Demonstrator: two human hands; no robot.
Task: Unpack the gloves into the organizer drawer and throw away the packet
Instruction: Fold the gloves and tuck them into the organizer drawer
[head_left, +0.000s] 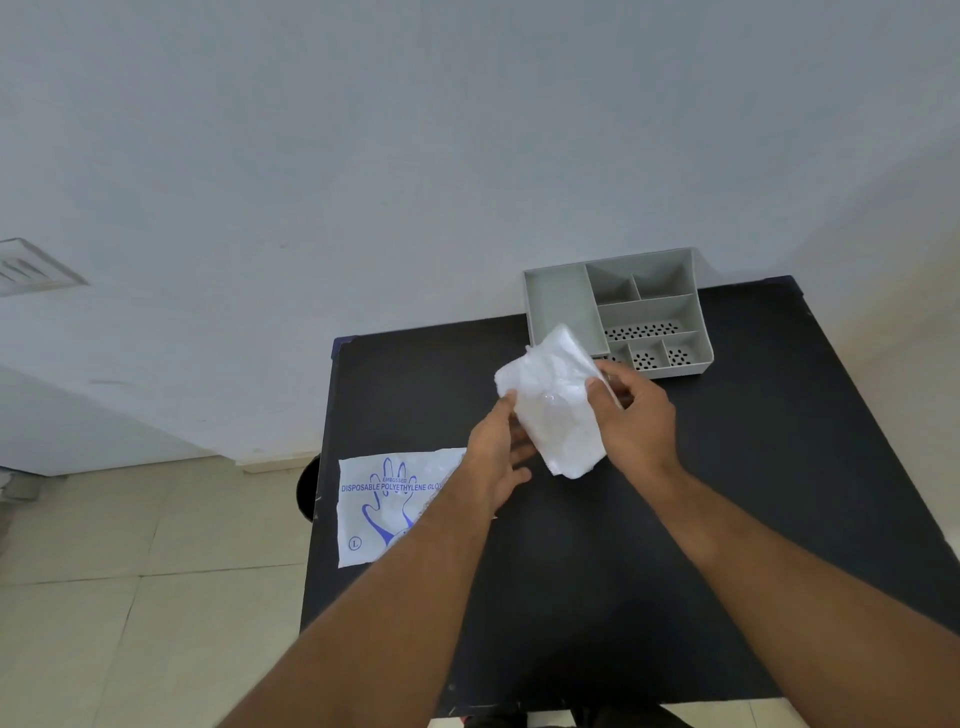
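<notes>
A folded stack of clear white plastic gloves (553, 405) is held above the black table (727, 493), just in front of the grey organizer drawer (563, 301). My left hand (493, 457) grips the stack's left edge and my right hand (636, 421) grips its right edge. The stack's top corner overlaps the organizer's long left compartment in the view. The empty packet (387, 506), white with blue glove print, lies flat on the table's left side, partly under my left forearm.
The organizer has several compartments, some with perforated floors, and stands at the table's far edge against the wall. A dark round object (306, 488) shows by the table's left edge, over the tiled floor (130, 571).
</notes>
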